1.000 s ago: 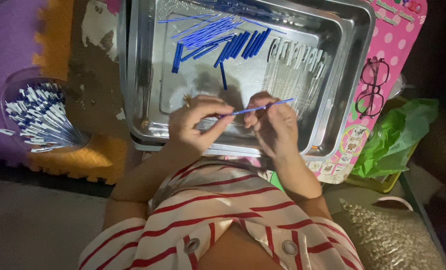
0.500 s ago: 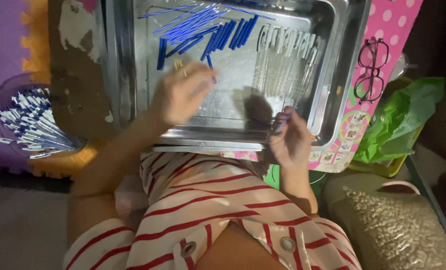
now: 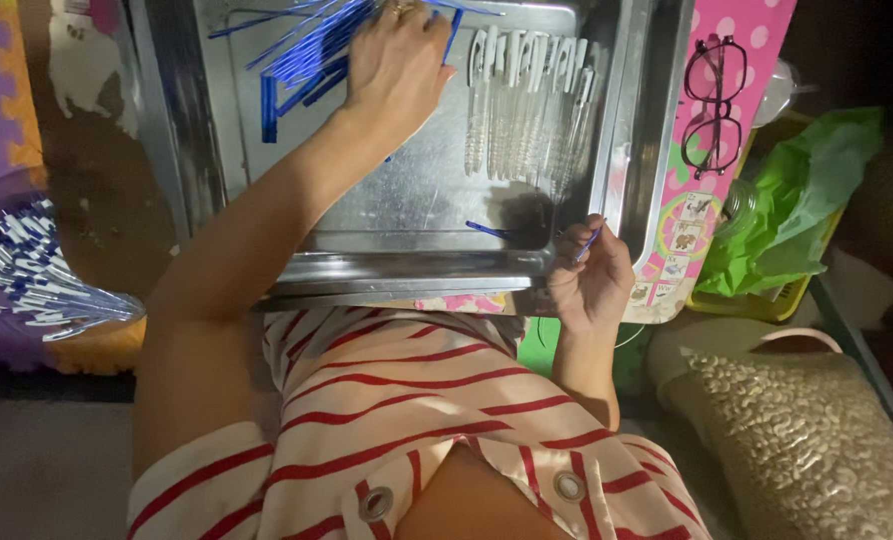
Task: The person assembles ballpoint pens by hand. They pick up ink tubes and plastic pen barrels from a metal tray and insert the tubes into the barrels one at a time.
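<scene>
My left hand [image 3: 396, 70] reaches far into a metal tray [image 3: 416, 270] and rests on a pile of thin blue sticks [image 3: 291, 65] at its back left. Its fingertips run off the top edge, so their grip is hidden. My right hand [image 3: 591, 285] hovers at the tray's front right corner, fingers closed on a short blue stick [image 3: 588, 243]. A row of clear pen barrels with white ends [image 3: 526, 110] lies right of my left hand. One loose blue stick [image 3: 486, 230] lies on the tray floor near the front.
A clear bowl of assembled blue and white pens [image 3: 36, 285] sits at the left on a foam mat. Right of the tray are a pink dotted board [image 3: 741, 50] with spectacles [image 3: 711, 105], a green plastic bag [image 3: 791, 205] and a beige textured cushion [image 3: 806, 440].
My hands have parted. The left hand has moved from in front of me up into the tray's blue sticks. The right hand has dropped to the tray's front right corner with its stick.
</scene>
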